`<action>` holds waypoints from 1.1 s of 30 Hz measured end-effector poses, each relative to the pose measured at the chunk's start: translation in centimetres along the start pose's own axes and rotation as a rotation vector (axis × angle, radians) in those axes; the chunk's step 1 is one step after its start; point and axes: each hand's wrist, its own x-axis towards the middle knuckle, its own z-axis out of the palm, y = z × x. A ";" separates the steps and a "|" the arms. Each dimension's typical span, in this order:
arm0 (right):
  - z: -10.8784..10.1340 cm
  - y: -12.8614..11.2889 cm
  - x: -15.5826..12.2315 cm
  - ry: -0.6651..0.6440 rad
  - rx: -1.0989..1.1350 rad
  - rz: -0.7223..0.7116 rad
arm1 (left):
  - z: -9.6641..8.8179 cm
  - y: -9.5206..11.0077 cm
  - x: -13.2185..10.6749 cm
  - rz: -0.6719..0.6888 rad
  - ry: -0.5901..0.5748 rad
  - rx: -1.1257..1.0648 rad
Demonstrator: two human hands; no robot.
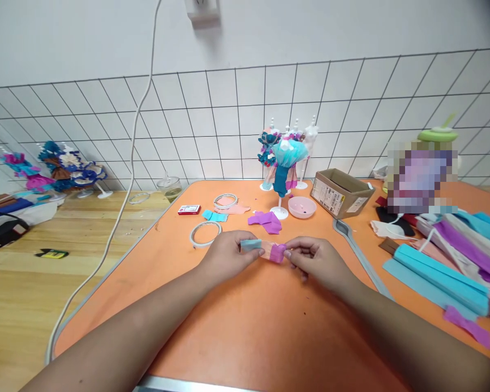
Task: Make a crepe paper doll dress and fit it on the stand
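Both hands meet over the middle of the orange table (237, 321). Between them is a small folded stack of crepe paper (267, 250) with teal, pink and purple layers. My left hand (224, 256) pinches its teal end. My right hand (316, 260) pinches its purple end. The fingers of both hands are closed on the paper, which is held just above the tabletop.
Behind the hands lie a tape ring (205, 233), purple paper scraps (265, 220), teal scraps (214, 215), a red box (189, 209) and a pink bowl (302, 207). A dressed mannequin stand (283, 163) and a cardboard box (340, 191) sit further back. Crepe paper rolls (445, 275) lie at right.
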 end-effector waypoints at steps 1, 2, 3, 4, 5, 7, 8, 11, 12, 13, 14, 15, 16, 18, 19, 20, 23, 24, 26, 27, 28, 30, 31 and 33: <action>-0.1 0.0 0.1 0.042 -0.040 -0.045 | -0.3 0.2 -0.1 -0.018 -0.042 -0.046; -0.2 0.0 0.1 0.079 -0.082 -0.095 | -0.8 0.4 -0.1 -0.020 -0.100 -0.104; -0.4 -0.1 0.0 0.102 -0.125 -0.142 | -1.3 0.6 -0.2 -0.018 -0.175 -0.171; -0.6 -0.3 -0.1 0.105 -0.168 -0.177 | -2.0 0.9 -0.4 0.018 -0.254 -0.227; -0.7 -0.4 -0.3 0.087 -0.211 -0.194 | -2.6 1.3 -0.6 0.075 -0.306 -0.268; -0.7 -0.7 -0.8 0.008 -0.294 -0.182 | -3.7 2.1 -1.0 0.107 -0.323 -0.316; -0.6 -0.8 -1.1 -0.033 -0.331 -0.162 | -3.9 2.5 -1.2 0.113 -0.293 -0.295; 0.3 -0.9 -1.8 -0.090 -0.367 -0.115 | -3.4 3.6 -2.0 0.124 -0.201 -0.134; 0.6 -1.0 -2.0 -0.099 -0.358 -0.100 | -3.0 3.9 -2.1 0.132 -0.169 -0.089; 0.8 -1.0 -2.1 -0.104 -0.343 -0.084 | -2.5 4.1 -2.3 0.142 -0.165 -0.058; 1.0 -1.0 -2.2 -0.106 -0.328 -0.066 | -2.0 4.2 -2.3 0.145 -0.170 -0.045; 1.0 -1.1 -2.2 -0.108 -0.309 -0.048 | -1.7 4.3 -2.3 0.138 -0.179 -0.050; 1.0 -1.2 -2.2 -0.111 -0.289 -0.037 | -1.4 4.3 -2.3 0.122 -0.190 -0.073; 0.8 -1.3 -2.2 -0.117 -0.215 -0.056 | -1.1 4.2 -2.1 0.059 -0.179 -0.161; 0.7 -1.4 -2.2 -0.118 -0.165 -0.082 | -1.2 4.1 -2.0 0.024 -0.164 -0.210; 0.6 -1.5 -2.2 -0.117 -0.114 -0.113 | -1.2 4.0 -1.9 -0.003 -0.154 -0.257; 0.6 -1.6 -2.1 -0.116 -0.022 -0.163 | -1.2 3.7 -1.7 -0.043 -0.133 -0.338; 0.7 -1.7 -2.2 -0.113 -0.018 -0.153 | -1.1 3.7 -1.7 -0.044 -0.123 -0.345; 1.0 -1.8 -2.2 -0.078 -0.043 -0.130 | -0.9 3.7 -1.7 -0.052 -0.094 -0.359; 1.2 -1.8 -2.3 -0.050 -0.067 -0.124 | -0.7 3.7 -1.7 -0.065 -0.082 -0.364; 1.3 -1.8 -2.3 -0.020 -0.091 -0.121 | -0.5 3.7 -1.7 -0.081 -0.084 -0.368; 1.4 -1.8 -2.3 0.014 -0.124 -0.119 | -0.3 3.6 -1.6 -0.102 -0.127 -0.370; 1.4 -1.8 -2.2 0.014 -0.123 -0.113 | -0.2 3.6 -1.6 -0.101 -0.154 -0.366; 1.5 -1.7 -2.2 0.009 -0.098 -0.080 | -0.2 3.5 -1.5 -0.088 -0.176 -0.364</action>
